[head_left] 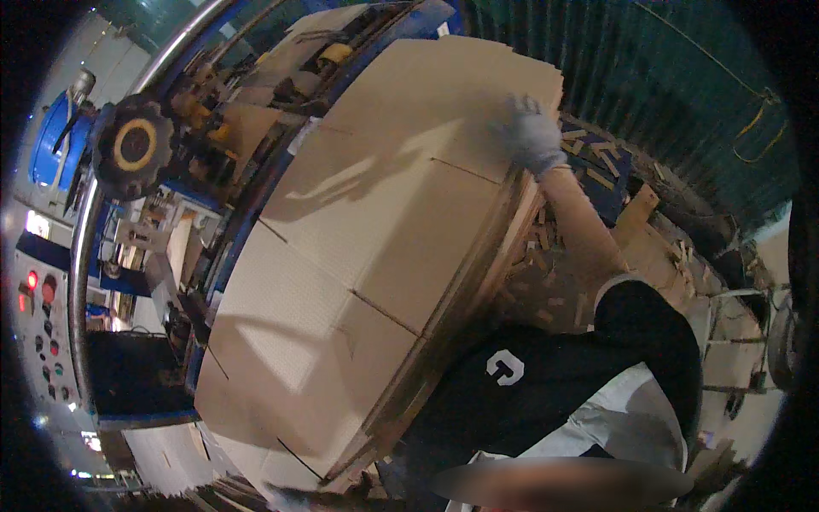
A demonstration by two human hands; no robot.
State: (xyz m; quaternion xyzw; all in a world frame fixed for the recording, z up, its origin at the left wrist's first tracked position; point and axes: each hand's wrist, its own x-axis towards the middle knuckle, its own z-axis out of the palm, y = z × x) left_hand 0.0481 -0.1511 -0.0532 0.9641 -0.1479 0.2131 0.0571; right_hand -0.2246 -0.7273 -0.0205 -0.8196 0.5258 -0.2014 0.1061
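A large creased and slotted cardboard sheet lies on top of a stack of sheets, running from the lower left up to the far right. My right hand, in a pale grey glove, rests on the sheet near its far right edge. Its fingers look stretched out over the board, partly smeared by motion. At the lower edge, by the near end of the stack, part of my left hand shows in a pale glove. Its fingers are too dark and cut off to read.
Left of the stack stands a blue-framed machine with a black handwheel, a bent metal rail and a button panel with a red light. Cardboard scraps litter the floor at right. A green corrugated wall stands behind.
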